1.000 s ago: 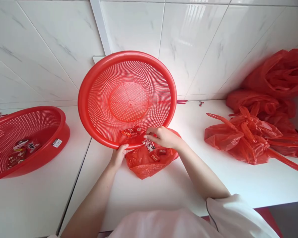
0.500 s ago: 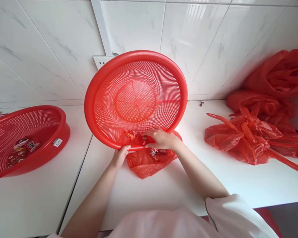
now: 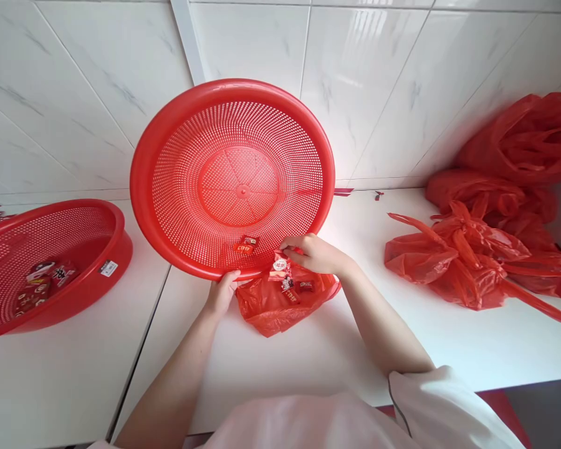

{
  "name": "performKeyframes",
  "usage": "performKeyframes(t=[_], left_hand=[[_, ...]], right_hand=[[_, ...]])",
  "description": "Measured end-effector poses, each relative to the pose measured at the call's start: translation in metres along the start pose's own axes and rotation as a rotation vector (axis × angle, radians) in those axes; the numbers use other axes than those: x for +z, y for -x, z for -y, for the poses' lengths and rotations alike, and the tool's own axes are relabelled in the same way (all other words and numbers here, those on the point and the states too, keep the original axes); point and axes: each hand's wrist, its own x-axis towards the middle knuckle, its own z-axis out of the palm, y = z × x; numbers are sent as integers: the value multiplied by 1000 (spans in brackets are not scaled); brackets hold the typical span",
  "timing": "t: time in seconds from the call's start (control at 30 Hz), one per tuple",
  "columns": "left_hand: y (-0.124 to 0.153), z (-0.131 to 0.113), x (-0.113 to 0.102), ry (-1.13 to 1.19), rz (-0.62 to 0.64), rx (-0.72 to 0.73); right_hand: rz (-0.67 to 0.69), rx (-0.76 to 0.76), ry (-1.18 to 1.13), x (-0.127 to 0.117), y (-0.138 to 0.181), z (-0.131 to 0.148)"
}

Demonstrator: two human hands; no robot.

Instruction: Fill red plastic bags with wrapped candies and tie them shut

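Note:
A large red plastic colander (image 3: 238,187) is tipped up toward me, its lower rim over a red plastic bag (image 3: 271,318). My left hand (image 3: 223,293) grips that lower rim, thumb on the inside edge. One small wrapped snack packet (image 3: 247,244) lies inside the colander near the rim. My right hand (image 3: 311,252) is closed at the fingertips on another red snack packet (image 3: 279,267), just above the bag's mouth. More packets (image 3: 305,286) show in the open bag on the white table.
At left stands another red colander (image 3: 81,274) with several packets in it. Knotted red plastic bags (image 3: 458,262) are piled at the right. A tiled wall (image 3: 378,81) rises behind the white table (image 3: 247,380).
The colander has shifted left and slightly up with my left hand. My right hand has brought a packet out over the rim to above the bag.

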Motion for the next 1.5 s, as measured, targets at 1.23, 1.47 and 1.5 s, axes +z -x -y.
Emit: performKeyframes(t=[1.23, 1.47, 1.5], left_hand=[[7, 2, -4, -76, -7, -44], [1, -1, -1, -41, -98, 26], [1, -3, -1, -38, -107, 29]], right_hand=[[66, -84, 61, 20, -8, 1], [55, -33, 18, -4, 5, 10], [31, -34, 19, -7, 8, 11]])
